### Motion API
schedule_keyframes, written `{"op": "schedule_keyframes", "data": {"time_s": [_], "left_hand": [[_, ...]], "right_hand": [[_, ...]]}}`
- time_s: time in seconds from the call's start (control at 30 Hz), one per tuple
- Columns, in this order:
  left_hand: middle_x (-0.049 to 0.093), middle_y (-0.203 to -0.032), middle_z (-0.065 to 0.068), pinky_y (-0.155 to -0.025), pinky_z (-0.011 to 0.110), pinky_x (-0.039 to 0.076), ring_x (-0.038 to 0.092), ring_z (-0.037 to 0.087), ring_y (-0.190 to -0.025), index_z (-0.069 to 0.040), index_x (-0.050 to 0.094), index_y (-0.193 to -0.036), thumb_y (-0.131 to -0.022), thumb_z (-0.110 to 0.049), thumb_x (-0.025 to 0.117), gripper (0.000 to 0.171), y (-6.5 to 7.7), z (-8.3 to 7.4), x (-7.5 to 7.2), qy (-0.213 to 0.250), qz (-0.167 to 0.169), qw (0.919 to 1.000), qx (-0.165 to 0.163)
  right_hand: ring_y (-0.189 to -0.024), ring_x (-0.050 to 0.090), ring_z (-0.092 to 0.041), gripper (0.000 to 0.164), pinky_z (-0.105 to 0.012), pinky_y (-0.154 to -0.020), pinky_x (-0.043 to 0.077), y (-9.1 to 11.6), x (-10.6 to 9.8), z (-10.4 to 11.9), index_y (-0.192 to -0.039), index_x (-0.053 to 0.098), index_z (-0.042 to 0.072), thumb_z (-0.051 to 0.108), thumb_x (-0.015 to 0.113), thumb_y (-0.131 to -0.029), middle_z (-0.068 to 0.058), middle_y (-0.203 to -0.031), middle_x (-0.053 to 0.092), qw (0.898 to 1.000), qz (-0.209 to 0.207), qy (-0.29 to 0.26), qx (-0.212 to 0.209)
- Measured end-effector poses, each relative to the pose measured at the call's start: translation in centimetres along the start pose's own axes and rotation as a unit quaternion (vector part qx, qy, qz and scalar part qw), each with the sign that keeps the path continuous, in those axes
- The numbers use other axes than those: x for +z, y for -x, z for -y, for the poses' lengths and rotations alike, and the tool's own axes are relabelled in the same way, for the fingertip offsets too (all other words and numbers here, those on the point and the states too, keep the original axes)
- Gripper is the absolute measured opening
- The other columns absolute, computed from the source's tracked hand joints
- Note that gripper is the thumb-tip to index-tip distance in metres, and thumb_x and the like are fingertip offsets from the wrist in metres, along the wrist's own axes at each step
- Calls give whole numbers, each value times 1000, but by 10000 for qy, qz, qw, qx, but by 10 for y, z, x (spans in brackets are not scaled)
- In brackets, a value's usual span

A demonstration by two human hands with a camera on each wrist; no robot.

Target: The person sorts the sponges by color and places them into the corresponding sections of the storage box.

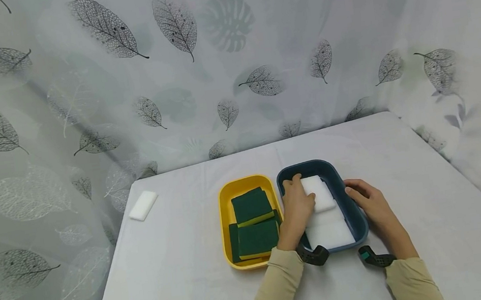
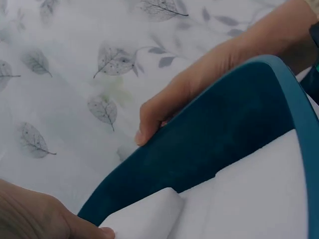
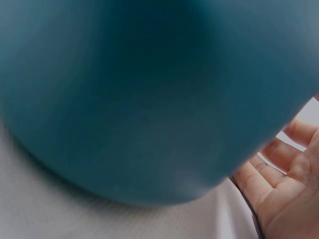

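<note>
A blue tray holds several white blocks that look like sponges. My left hand reaches into its far left part and grips the upper white sponge between thumb and fingers. In the left wrist view the thumb presses on the edge of that white sponge; the other fingertips are hidden. My right hand rests against the outside of the tray's right wall, its fingers loosely bent. The right wrist view shows those fingers along the tray's outer wall.
Left of the blue tray, close beside it, stands a yellow tray with several green and yellow scouring sponges. A single white block lies near the table's left edge. Leaf-patterned curtains hang behind the white table.
</note>
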State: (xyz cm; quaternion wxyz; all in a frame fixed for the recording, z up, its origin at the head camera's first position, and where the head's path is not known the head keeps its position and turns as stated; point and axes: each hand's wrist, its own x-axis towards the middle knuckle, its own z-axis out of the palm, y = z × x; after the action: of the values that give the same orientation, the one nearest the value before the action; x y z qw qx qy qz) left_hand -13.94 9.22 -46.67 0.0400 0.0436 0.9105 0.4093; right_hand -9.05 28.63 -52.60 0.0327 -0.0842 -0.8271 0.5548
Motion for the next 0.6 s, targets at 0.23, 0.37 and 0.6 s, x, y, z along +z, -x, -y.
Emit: {"op": "schedule_keyframes", "data": {"time_s": [0.23, 0.37, 0.6], "left_hand": [[57, -130, 21, -86, 38, 60, 68, 30, -101, -2, 65, -135, -94, -5, 73, 42, 4, 2, 2, -486, -126, 9978, 425], [58, -127, 20, -90, 37, 60, 68, 30, -103, 0, 66, -133, -94, -6, 73, 40, 4, 2, 4, -837, -181, 9950, 511], [59, -127, 19, -95, 35, 58, 65, 28, -110, -2, 65, -135, -96, -11, 73, 40, 5, 1, 5, -1555, -111, 9855, 670]], "right_hand": [[-108, 46, 15, 56, -7, -92, 39, 0, 0, 1, -147, 52, 2, 43, 51, -109, -22, -148, 56, 10000, 27, -67, 43], [-108, 46, 15, 56, -12, -96, 43, 0, 0, 1, -147, 53, 2, 43, 51, -109, -22, -148, 56, 10000, 23, -30, 40], [-111, 43, 13, 58, -56, -116, 43, 1, 0, 2, -148, 51, 2, 44, 50, -109, -23, -150, 55, 10000, 41, -13, 67]]}}
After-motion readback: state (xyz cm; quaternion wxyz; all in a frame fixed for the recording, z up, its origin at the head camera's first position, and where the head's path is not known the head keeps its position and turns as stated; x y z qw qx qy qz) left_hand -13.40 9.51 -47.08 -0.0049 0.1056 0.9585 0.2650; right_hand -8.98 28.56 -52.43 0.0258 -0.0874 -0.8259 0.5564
